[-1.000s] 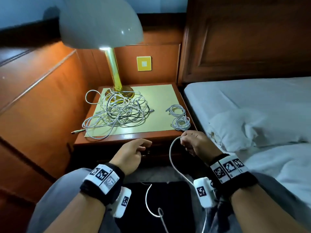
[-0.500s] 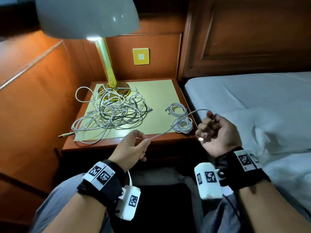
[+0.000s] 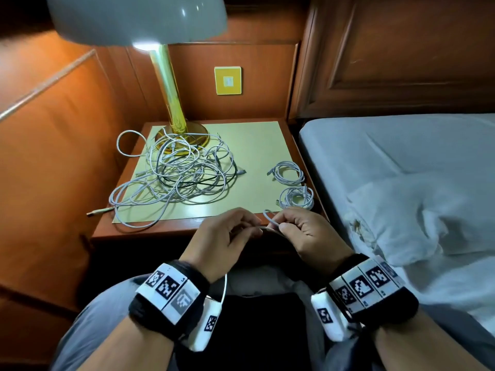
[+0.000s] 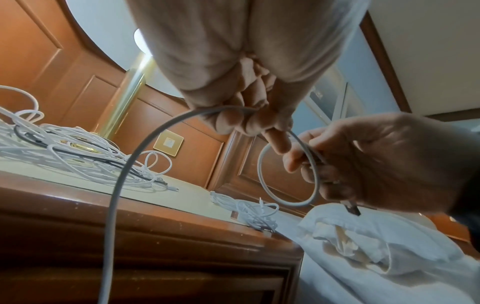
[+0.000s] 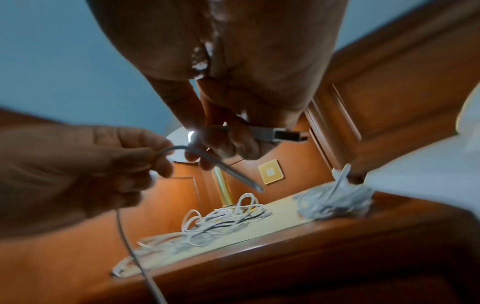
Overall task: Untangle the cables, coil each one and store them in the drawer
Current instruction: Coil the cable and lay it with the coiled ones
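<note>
Both hands meet in front of the nightstand (image 3: 150, 231) on one white cable (image 4: 122, 174). My right hand (image 3: 302, 231) pinches its USB-plug end (image 5: 283, 134) together with a small first loop (image 4: 288, 176). My left hand (image 3: 227, 234) pinches the same cable a little further along; the rest hangs down past my left wrist towards my lap. A big tangle of white and dark cables (image 3: 176, 178) lies on the nightstand's left half by the lamp base. Two coiled white cables (image 3: 290, 172) (image 3: 297, 198) lie near its right edge. The drawer front below is in shadow.
A brass table lamp (image 3: 168, 97) with a wide pale shade stands at the back left of the nightstand. Wood panelling closes the left side and the back. A bed (image 3: 401, 162) with a white sheet and pillow lies to the right, beside the nightstand.
My right hand swung out right with the cable stretched between the hands, then came back to the left hand. A small loop now stands in the right hand's pinch.
</note>
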